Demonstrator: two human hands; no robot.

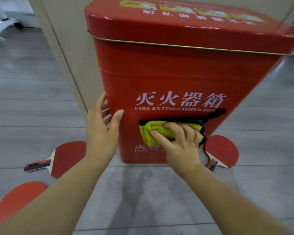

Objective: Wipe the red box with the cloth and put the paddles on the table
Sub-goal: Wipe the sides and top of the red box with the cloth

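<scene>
A tall red box point(176, 73), lettered "FIRE EXTINGUISHER BOX" in white, is seen standing on a grey tiled floor point(32, 107) against a beige wall panel point(66, 48). Its lid is shut, and a strip of printed pictures is carried on top. A yellow cloth point(153, 131) with black edging is pressed flat against the lower front of the box by the right hand point(180, 143), whose fingers are curled over the bunched fabric and closed on it; a black loop of the edging is left trailing up to the right. The left hand point(100, 126) is held open at the box's left front corner, with the thumb laid on the front face and the fingers reaching round the side, nothing being gripped. Three red paddles are found lying on the floor: one paddle point(64, 158) just left of the box base with its handle pointing left, a second paddle point(222, 150) just right of the base, and a third paddle point(15, 200) at the lower left, partly hidden by the left forearm, so its handle cannot be made out. What may be a chair base point(3, 24) is visible at the upper left, though blurred
</scene>
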